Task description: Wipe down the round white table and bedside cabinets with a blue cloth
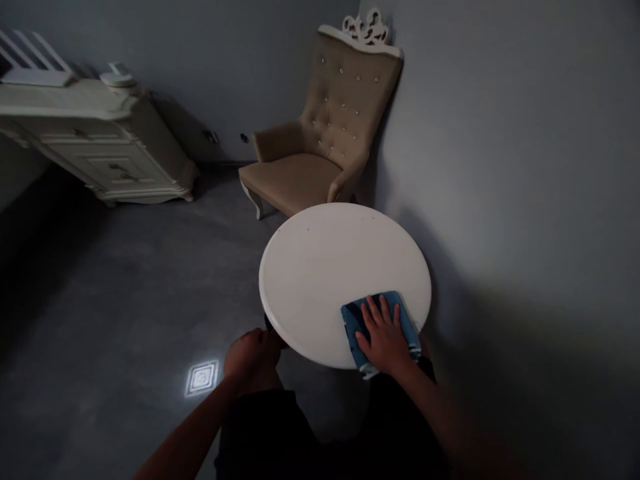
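Note:
My right hand (pixel 384 341) lies flat with its fingers spread on a folded blue cloth (pixel 353 323). The cloth has darker blue patches and a pale edge. It rests on the near right part of a round white table (pixel 325 273), partly over the rim. A few tiny dark specks show on the far part of the tabletop. Left of the table and below its rim, my left hand (pixel 250 355) is closed, close to my knee. Its fingers are mostly hidden in shadow, and what they hold, if anything, cannot be made out.
Behind the table stands a tan tufted armchair (pixel 290 179) with a carved white crest. A cream cabinet (pixel 145 153) is at the left, bearing a white slatted object (pixel 37 63) and a small white item (pixel 119 77). The grey wall (pixel 525 167) rises at the right. A bright square drain (pixel 203 379) is on the floor.

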`<move>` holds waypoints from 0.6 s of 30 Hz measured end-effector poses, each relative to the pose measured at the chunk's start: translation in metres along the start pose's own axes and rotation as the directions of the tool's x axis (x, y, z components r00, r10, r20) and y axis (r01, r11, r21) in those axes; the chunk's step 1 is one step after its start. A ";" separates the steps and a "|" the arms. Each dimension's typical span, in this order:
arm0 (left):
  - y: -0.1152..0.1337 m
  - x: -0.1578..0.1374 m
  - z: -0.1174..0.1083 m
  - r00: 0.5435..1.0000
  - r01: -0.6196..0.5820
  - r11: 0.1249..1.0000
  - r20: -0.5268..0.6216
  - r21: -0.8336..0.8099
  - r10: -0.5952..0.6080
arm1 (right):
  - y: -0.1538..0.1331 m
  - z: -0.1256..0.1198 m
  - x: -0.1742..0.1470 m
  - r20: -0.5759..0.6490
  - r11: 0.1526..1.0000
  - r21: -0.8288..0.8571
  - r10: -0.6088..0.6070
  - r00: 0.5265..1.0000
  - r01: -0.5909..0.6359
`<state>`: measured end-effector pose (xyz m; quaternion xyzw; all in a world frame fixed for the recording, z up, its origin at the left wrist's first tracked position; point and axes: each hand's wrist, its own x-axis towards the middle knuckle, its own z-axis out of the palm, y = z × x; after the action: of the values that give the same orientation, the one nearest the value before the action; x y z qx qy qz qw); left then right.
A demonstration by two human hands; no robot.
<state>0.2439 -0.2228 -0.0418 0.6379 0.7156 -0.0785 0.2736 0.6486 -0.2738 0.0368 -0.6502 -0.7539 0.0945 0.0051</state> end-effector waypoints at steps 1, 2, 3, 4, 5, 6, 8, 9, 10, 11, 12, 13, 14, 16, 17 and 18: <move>0.001 0.000 -0.001 1.000 0.006 1.000 0.001 -0.002 -0.006 | 0.005 -0.004 0.015 0.000 1.000 -0.006 -0.011 1.000 0.011; 0.002 0.001 -0.002 1.000 0.015 1.000 0.007 -0.006 -0.015 | 0.011 -0.007 0.034 0.000 1.000 -0.014 -0.019 1.000 0.019; 0.004 0.001 -0.004 0.999 0.031 0.999 0.017 -0.011 -0.030 | 0.017 -0.012 0.056 -0.001 0.999 -0.025 -0.022 1.000 0.022; 0.007 0.001 -0.006 0.998 0.051 0.999 0.027 -0.016 -0.050 | 0.024 -0.016 0.079 -0.005 0.999 -0.039 -0.018 1.000 0.018; 0.010 0.002 -0.009 0.997 0.073 0.997 0.038 -0.019 -0.072 | 0.031 -0.020 0.105 -0.012 0.998 -0.055 -0.007 1.000 0.007; 0.012 0.002 -0.011 0.995 0.090 0.996 0.047 -0.022 -0.089 | 0.038 -0.023 0.131 -0.022 0.998 -0.069 0.011 1.000 -0.012; 0.016 0.004 -0.015 0.992 0.118 0.993 0.056 -0.029 -0.116 | 0.051 -0.029 0.185 -0.046 0.994 -0.090 0.058 0.997 -0.062; 0.016 0.005 -0.017 0.991 0.124 0.992 0.058 -0.033 -0.122 | 0.058 -0.032 0.212 -0.059 0.992 -0.094 0.084 0.995 -0.089; 0.016 0.007 -0.017 0.990 0.127 0.991 0.059 -0.039 -0.125 | 0.064 -0.033 0.238 -0.072 0.989 -0.095 0.108 0.991 -0.115; 0.016 0.008 -0.018 0.990 0.133 0.990 0.061 -0.045 -0.130 | 0.069 -0.035 0.263 -0.083 0.986 -0.092 0.131 0.988 -0.139; 0.015 0.010 -0.018 0.989 0.139 0.989 0.065 -0.050 -0.135 | 0.075 -0.036 0.287 -0.090 0.983 -0.089 0.152 0.984 -0.160; 0.013 0.012 -0.018 0.988 0.144 0.988 0.067 -0.054 -0.141 | 0.079 -0.038 0.310 -0.093 0.980 -0.086 0.174 0.980 -0.182; 0.012 0.014 -0.019 0.987 0.147 0.988 0.070 -0.056 -0.143 | 0.084 -0.039 0.332 -0.092 0.975 -0.087 0.195 0.977 -0.203; 0.010 0.017 -0.021 0.986 0.153 0.987 0.083 -0.053 -0.148 | 0.092 -0.041 0.371 -0.092 0.967 -0.095 0.228 0.969 -0.236; 0.008 0.019 -0.023 0.984 0.160 0.986 0.093 -0.049 -0.155 | 0.096 -0.042 0.389 -0.097 0.964 -0.099 0.238 0.967 -0.247; 0.007 0.021 -0.024 0.981 0.169 0.985 0.102 -0.046 -0.163 | 0.099 -0.043 0.405 -0.105 0.962 -0.101 0.244 0.964 -0.254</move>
<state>0.2428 -0.1927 -0.0302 0.5636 0.7539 -0.1129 0.3182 0.6889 0.1429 0.0175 -0.7427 -0.6692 0.0214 -0.0094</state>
